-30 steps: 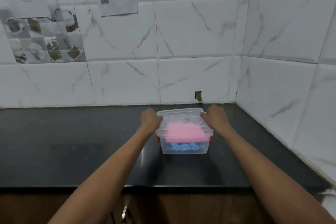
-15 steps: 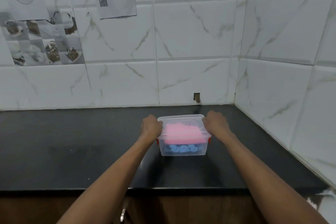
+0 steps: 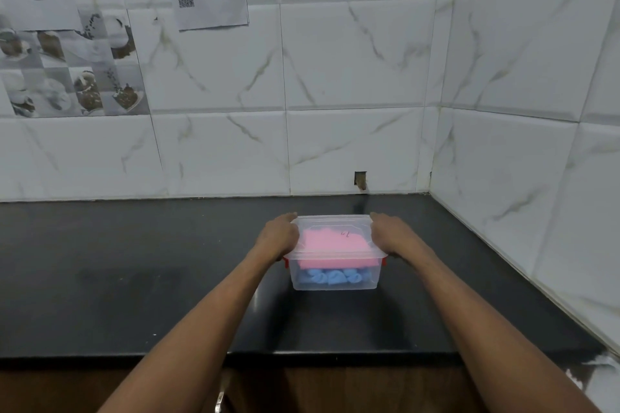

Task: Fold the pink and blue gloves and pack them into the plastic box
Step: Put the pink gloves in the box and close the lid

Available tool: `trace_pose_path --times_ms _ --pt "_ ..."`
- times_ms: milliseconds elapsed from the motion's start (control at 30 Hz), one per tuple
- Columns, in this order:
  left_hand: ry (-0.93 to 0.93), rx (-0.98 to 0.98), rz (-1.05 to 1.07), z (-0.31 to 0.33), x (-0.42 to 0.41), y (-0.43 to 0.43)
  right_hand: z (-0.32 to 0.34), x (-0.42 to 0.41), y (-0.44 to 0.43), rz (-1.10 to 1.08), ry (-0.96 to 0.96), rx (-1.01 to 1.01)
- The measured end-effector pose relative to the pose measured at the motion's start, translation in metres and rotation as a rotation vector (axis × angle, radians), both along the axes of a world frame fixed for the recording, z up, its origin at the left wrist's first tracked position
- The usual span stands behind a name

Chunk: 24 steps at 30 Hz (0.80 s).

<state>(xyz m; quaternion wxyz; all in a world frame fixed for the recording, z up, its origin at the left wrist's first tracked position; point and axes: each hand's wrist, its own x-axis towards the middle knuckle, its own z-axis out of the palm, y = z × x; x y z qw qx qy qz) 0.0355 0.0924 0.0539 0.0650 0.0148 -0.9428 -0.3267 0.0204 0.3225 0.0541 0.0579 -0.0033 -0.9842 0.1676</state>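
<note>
Gripping lidded plastic box (image 3: 335,278), both hands; fingers seemingly hidden.

Between the earlier pictures and now, the left hand (image 3: 280,238) and right hand (image 3: 391,240) slide from the far corners of the plastic box (image 3: 335,273) toward its nearer side edges, by the red latches (image 3: 286,262). The box, between both hands, sits a little farther back on the bench (image 3: 134,261), closer to the tiled wall (image 3: 335,144).
</note>
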Motion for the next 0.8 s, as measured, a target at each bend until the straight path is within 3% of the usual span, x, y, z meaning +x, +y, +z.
trace_pose_path --times_ms 200,333,433,500,600,700,800 --pt "0.025 -0.009 0.040 -0.004 -0.009 -0.003 -0.009 -0.008 0.002 -0.017 0.049 -0.090" --pt "-0.001 0.173 0.058 -0.017 -0.011 -0.006 -0.019 0.005 0.001 -0.130 0.048 -0.456" --pt "0.045 -0.176 0.028 -0.009 -0.013 -0.002 -0.025 0.021 0.001 -0.311 -0.121 -0.899" --pt "0.100 -0.410 -0.147 0.001 -0.014 0.003 -0.026 0.024 0.001 -0.309 -0.146 -1.061" --pt "-0.001 -0.441 -0.368 0.007 -0.014 0.007 -0.025 0.025 0.000 -0.340 -0.037 -1.066" --pt "-0.055 -0.315 -0.380 0.006 -0.013 0.005 -0.021 0.023 -0.003 -0.363 0.126 -0.951" --pt "-0.061 -0.268 -0.372 0.006 -0.012 0.006 -0.019 0.022 -0.009 -0.297 0.062 -0.808"
